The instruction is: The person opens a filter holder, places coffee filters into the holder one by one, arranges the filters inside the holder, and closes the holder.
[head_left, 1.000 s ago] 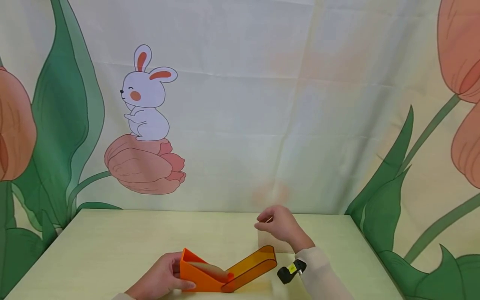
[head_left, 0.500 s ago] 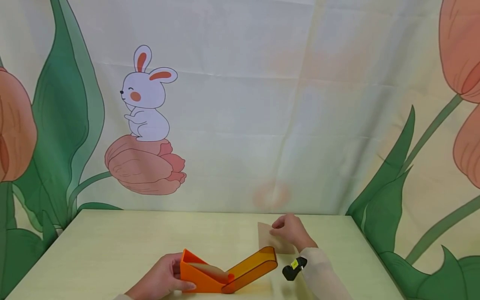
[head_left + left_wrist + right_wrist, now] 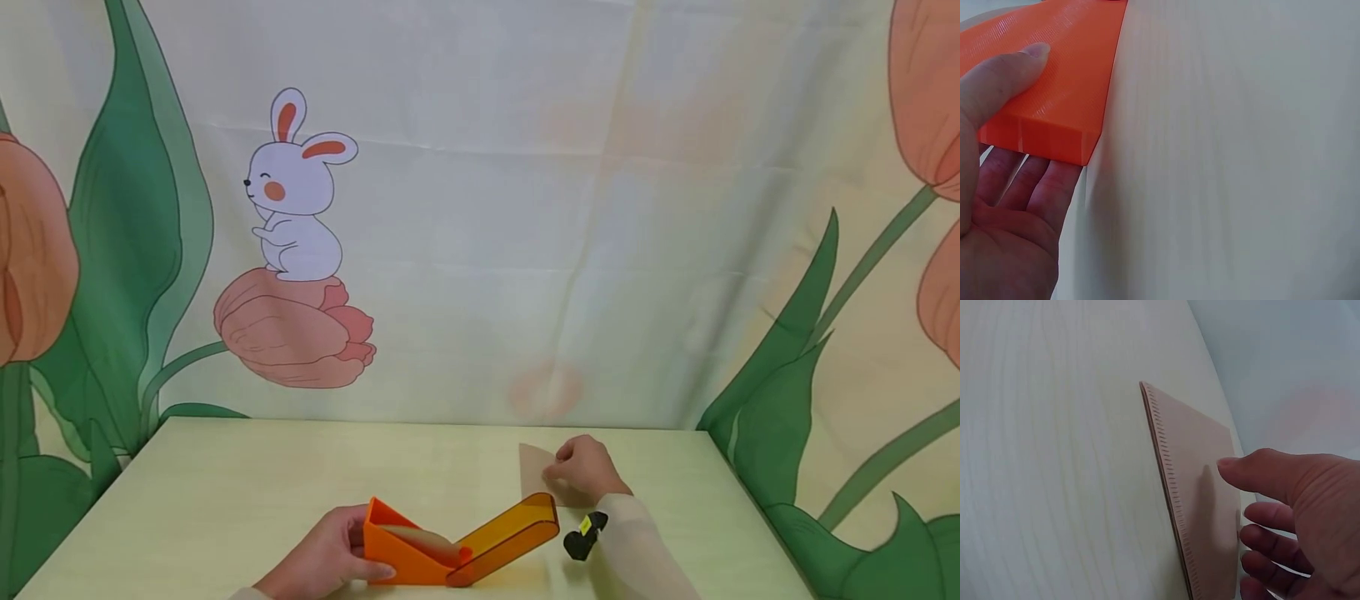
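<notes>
My left hand point(image 3: 322, 554) grips an orange wedge-shaped coffee filter holder point(image 3: 408, 562) by its left end. In the left wrist view the thumb lies on one face of the orange holder point(image 3: 1066, 81), with the fingers behind it. A see-through amber lid point(image 3: 506, 542) hangs swung out to the right, and brown paper point(image 3: 420, 540) shows inside. Farther back, my right hand point(image 3: 588, 467) is at a thin stack of brown paper coffee filters point(image 3: 534, 471). The right wrist view has its thumb over the crimp-edged filters point(image 3: 1191, 444), the fingers along their far edge, a gap between.
A pale wood-grain table point(image 3: 262, 475) lies under everything. Behind it hangs a cloth point(image 3: 465, 250) printed with a rabbit and tulips. A small black device point(image 3: 585, 537) with a yellow label sits at the right wrist.
My right hand has moved rightward and down from above the filters to their right side, uncovering their left part. The left hand and the holder have stayed in place.
</notes>
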Demonstrator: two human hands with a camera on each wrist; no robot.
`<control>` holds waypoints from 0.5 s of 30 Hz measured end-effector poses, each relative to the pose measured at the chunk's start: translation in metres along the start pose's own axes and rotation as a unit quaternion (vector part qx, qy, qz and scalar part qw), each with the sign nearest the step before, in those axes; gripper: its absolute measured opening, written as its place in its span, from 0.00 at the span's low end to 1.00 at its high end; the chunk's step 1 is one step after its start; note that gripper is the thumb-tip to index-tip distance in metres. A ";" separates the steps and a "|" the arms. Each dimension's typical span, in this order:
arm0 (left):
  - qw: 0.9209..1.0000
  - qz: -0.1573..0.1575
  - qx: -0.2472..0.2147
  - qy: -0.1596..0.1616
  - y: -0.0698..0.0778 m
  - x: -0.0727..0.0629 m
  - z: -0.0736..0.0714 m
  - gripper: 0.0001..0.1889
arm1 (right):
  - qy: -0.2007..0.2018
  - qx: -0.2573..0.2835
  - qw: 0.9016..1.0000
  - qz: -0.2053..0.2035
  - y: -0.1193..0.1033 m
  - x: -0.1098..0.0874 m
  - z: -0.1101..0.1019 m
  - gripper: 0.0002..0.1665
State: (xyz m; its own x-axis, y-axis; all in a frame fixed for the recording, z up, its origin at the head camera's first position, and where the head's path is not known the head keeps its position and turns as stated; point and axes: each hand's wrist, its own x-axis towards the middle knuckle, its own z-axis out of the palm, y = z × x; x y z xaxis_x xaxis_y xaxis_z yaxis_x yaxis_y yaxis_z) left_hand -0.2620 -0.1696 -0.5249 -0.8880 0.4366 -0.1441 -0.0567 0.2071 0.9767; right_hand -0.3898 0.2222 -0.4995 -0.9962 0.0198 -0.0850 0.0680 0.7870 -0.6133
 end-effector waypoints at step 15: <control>1.000 0.007 -0.008 -0.003 0.000 0.000 0.001 0.27 | -0.007 -0.020 0.999 0.042 0.000 0.005 0.002 0.25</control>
State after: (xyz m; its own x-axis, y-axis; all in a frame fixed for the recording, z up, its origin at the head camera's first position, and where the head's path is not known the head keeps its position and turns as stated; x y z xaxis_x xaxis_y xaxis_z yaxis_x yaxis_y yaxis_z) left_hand -0.2617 -0.1690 -0.5245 -0.8859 0.4448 -0.1315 -0.0515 0.1874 0.9809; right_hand -0.3942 0.2209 -0.5019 -0.9862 0.0779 -0.1458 0.1483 0.8070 -0.5717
